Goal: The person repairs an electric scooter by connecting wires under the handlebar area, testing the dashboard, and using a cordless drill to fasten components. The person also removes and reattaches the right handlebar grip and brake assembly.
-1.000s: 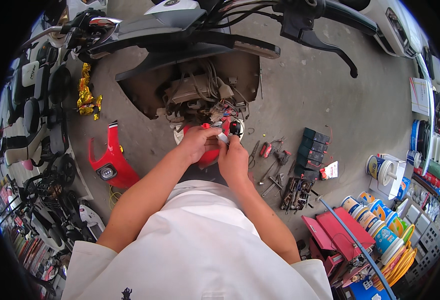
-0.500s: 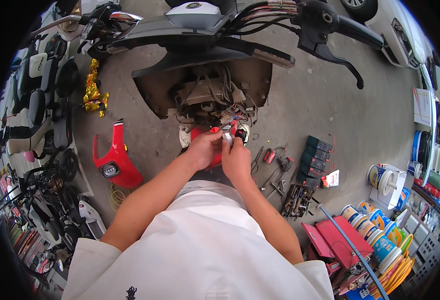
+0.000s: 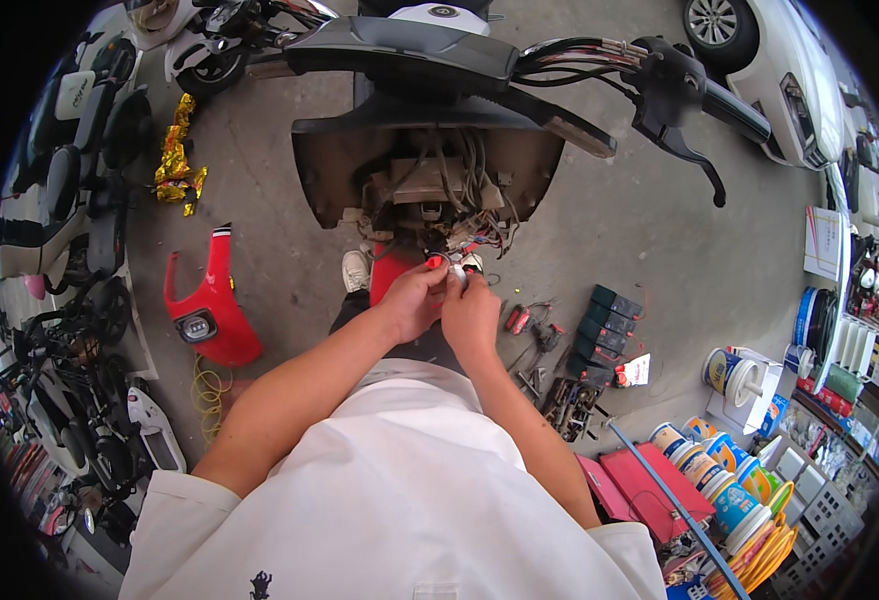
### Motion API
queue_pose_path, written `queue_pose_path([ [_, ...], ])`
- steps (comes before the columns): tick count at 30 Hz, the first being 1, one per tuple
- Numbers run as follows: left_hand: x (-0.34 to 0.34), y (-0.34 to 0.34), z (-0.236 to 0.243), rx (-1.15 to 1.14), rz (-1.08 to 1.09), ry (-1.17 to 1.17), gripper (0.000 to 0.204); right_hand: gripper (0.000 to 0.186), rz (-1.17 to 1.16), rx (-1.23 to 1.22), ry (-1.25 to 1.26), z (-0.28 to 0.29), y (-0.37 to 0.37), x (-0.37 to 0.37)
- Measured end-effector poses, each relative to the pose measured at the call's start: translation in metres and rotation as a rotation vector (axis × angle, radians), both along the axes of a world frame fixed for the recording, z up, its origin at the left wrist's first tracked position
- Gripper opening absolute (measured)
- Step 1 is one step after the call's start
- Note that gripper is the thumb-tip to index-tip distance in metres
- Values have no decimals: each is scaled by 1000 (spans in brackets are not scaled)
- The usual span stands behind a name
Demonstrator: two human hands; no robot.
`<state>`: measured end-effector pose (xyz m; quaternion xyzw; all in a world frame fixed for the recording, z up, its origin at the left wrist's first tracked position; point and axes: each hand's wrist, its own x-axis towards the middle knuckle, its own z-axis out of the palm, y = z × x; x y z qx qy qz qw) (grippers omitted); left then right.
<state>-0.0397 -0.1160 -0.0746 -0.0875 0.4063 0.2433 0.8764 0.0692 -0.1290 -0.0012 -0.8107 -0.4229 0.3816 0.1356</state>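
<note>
My left hand (image 3: 414,302) is closed, thumb and fingers pinching a small red piece (image 3: 435,262). Right beside it, my right hand (image 3: 471,312) grips a small whitish piece (image 3: 457,272), its exact kind too small to tell. Both hands meet just below the opened front of a scooter, where a tangle of wires and plugs (image 3: 445,235) hangs out. Above the wires, a boxy unit (image 3: 430,182) sits inside the dark front shield (image 3: 332,175). Part of a red panel (image 3: 390,264) shows behind my hands.
The handlebar with a brake lever (image 3: 695,165) spans the top. A red headlight cover (image 3: 222,310) lies at left. Pliers-like tools, red-handled tools (image 3: 520,320), dark battery-like blocks (image 3: 608,325) and a red toolbox (image 3: 645,490) are at right. Parked scooters line the left; a white car stands far right.
My view has shifted, so the scooter front sits further right and the floor items further left. Both hands stay together at the wires, still holding the red and whitish pieces.
</note>
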Motion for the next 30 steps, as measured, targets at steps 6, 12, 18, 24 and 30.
queue_pose_path([
  [6,-6,5,21,36,-14,92,19,36,11,17,-13,-15,-1,-4],
  [12,-13,-4,30,445,-548,212,59,31,-397,-310,629,4,26,28],
  [18,30,-32,-5,1290,-1026,419,29,28,-544,-304,678,4,29,37],
  [24,72,-52,8,622,-861,-73,38,37,-229,179,48,-13,-48,126],
  [30,67,2,108,295,-507,-411,47,51,58,-404,573,18,-146,159],
])
